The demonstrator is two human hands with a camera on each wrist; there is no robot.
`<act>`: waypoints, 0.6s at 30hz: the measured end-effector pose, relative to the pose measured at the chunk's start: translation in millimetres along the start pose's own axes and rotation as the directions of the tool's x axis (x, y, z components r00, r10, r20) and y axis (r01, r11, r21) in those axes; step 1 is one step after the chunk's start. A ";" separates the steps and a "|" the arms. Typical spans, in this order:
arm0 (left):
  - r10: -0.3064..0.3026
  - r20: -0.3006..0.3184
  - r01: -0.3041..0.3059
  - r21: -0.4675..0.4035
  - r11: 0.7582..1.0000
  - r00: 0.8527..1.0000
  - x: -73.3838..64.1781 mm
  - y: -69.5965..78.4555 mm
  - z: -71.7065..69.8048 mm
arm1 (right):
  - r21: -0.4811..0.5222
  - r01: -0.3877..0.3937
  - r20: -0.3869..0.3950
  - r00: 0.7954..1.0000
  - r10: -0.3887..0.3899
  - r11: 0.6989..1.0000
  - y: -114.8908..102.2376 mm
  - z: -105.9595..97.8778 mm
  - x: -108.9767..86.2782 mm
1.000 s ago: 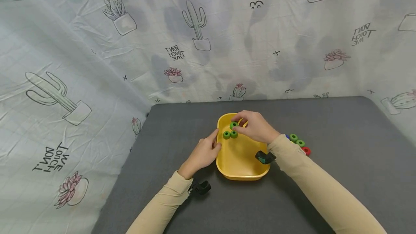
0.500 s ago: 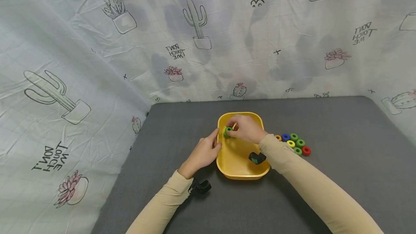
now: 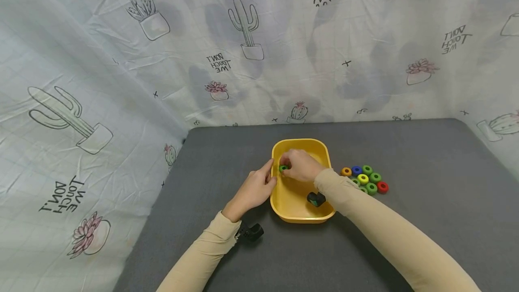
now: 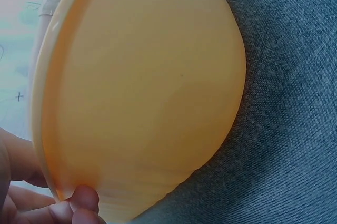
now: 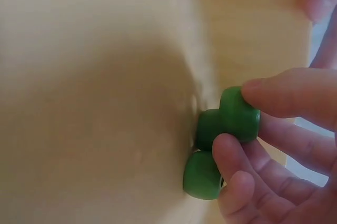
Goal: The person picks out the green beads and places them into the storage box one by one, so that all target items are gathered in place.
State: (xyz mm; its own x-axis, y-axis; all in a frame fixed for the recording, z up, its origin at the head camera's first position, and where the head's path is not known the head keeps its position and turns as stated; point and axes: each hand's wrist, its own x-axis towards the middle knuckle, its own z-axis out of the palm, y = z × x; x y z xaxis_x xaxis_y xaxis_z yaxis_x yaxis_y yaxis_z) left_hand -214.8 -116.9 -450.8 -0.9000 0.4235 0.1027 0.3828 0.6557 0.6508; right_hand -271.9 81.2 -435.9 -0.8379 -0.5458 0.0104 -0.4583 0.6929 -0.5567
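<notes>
My right hand [image 3: 301, 166] reaches down inside the yellow tray [image 3: 300, 217], near its left wall. Its thumb and fingers pinch a green bead [image 5: 241, 116], seen closely in the right wrist view. Two more green beads sit against it: one partly behind the held bead, and a lower bead [image 5: 202, 175] beside the fingertips. In the head view most of this is covered by the hand, with only a bit of green [image 3: 283, 168] showing. My left hand [image 3: 253, 188] grips the tray's left side, fingertips [image 4: 84, 198] against the outer wall and another finger passing behind the rim.
To the tray's right, on the grey table [image 3: 425, 193], lies a cluster of beads: several green, plus an orange bead [image 3: 346, 171], a blue bead [image 3: 356, 171], a yellow bead [image 3: 362, 179] and a red bead [image 3: 382, 187]. A cactus-print curtain [image 3: 284, 57] hangs behind.
My right hand has moved left and down in the tray with its green bead, to the two beads lying there. More of the cluster at right shows now. The left hand stays put.
</notes>
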 end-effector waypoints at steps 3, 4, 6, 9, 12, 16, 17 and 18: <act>-0.002 0.002 0.002 0.002 1.000 1.000 0.2 0.0 0.0 | -0.012 0.006 0.000 1.000 -0.006 1.000 0.6 2.1 1.6; -0.004 0.003 0.004 0.000 1.000 1.000 0.2 0.1 0.0 | -0.014 0.008 0.001 1.000 -0.008 1.000 0.9 2.5 2.1; -0.006 0.005 0.006 -0.004 1.000 1.000 0.3 0.1 -0.1 | -0.016 0.011 0.002 1.000 -0.011 1.000 1.2 3.4 3.0; -0.011 0.008 0.011 -0.009 1.000 1.000 0.3 0.0 0.1 | -0.021 0.009 0.005 1.000 -0.009 1.000 1.3 4.4 3.8; -0.013 0.010 0.013 -0.012 1.000 1.000 0.3 -0.2 0.1 | -0.026 0.007 0.001 1.000 -0.007 1.000 0.8 4.6 4.1; -0.014 0.012 0.014 -0.014 1.000 1.000 -0.2 -0.2 0.1 | -0.015 0.010 -0.004 1.000 -0.010 1.000 0.3 3.5 3.6; -0.014 0.013 0.014 -0.014 1.000 1.000 -0.3 -0.1 0.0 | -0.006 0.006 -0.005 1.000 -0.006 1.000 0.6 3.2 3.5; -0.013 0.014 0.014 -0.014 1.000 1.000 -0.3 -0.1 -0.1 | 0.003 0.003 -0.007 1.000 -0.003 1.000 0.4 2.5 3.1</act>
State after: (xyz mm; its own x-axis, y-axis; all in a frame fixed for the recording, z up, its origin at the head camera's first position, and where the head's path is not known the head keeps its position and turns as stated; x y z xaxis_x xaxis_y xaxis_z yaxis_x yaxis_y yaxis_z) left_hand -214.6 -117.2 -450.8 -0.9021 0.4234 0.0836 0.3677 0.6527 0.6624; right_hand -273.9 78.7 -438.1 -0.8388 -0.5442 0.0179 -0.4597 0.6902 -0.5589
